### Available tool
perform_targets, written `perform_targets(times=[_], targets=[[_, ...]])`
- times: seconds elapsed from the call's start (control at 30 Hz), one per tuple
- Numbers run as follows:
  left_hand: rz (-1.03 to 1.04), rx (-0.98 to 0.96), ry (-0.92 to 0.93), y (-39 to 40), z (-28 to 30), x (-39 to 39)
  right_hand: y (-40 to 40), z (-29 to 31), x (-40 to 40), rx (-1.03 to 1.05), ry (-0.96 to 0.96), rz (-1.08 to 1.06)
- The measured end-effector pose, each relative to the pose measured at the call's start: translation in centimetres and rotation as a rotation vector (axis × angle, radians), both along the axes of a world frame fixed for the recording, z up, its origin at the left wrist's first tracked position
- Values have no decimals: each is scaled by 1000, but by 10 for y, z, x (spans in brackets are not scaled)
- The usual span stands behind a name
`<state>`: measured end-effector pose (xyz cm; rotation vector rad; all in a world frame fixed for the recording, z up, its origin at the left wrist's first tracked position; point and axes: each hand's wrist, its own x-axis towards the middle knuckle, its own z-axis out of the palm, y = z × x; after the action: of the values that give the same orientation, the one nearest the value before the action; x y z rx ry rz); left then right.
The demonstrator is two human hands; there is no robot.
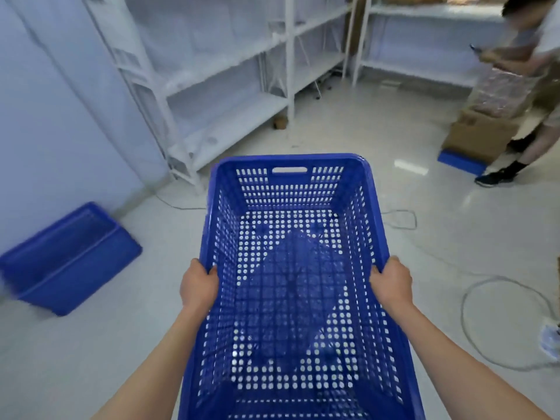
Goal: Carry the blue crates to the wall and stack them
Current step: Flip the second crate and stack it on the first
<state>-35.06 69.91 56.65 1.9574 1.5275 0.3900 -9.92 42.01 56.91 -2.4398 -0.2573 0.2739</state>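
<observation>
While both hands, left hand (pixel 198 286) and right hand (pixel 392 283), clamp the perforated blue plastic crate (pixel 291 268) by its long rims, carrying is underway; next, turn left toward the solid blue plastic tub (pixel 69 259) at the pale wall (pixel 45 116).

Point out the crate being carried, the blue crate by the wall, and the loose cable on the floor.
carried crate (pixel 291 189): head view, far end wall below the handle slot.
blue crate by the wall (pixel 81 268): head view, its long side wall.
floor cable (pixel 463 298): head view, left curve of its loop.
</observation>
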Motion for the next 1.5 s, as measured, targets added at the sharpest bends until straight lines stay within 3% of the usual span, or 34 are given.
perform_targets(times=[0.2, 0.4, 0.63, 0.93, 1.13, 1.37, 1.5], targets=[[182, 46, -107, 95, 29, -116, 152, 47, -62, -30, -131, 206], [348, 120, -100, 180, 49, -194, 279, 76, -114, -6, -176, 323], [504, 115, -113, 278, 36, -244, 422, 75, -145, 11, -192, 472], [722, 31, -102, 436, 8, -279, 665, 47, -153, -3, -111, 706], [904, 20, -147, 522, 12, -302, 820, 50, -175, -3, -171, 880], [1093, -155, -315, 631, -19, -339, 1004, 48, -227, -62, -331, 1107], [1117, -499, -611, 695, -53, -367, 1107, 47, -274, -96, -470, 1240]])
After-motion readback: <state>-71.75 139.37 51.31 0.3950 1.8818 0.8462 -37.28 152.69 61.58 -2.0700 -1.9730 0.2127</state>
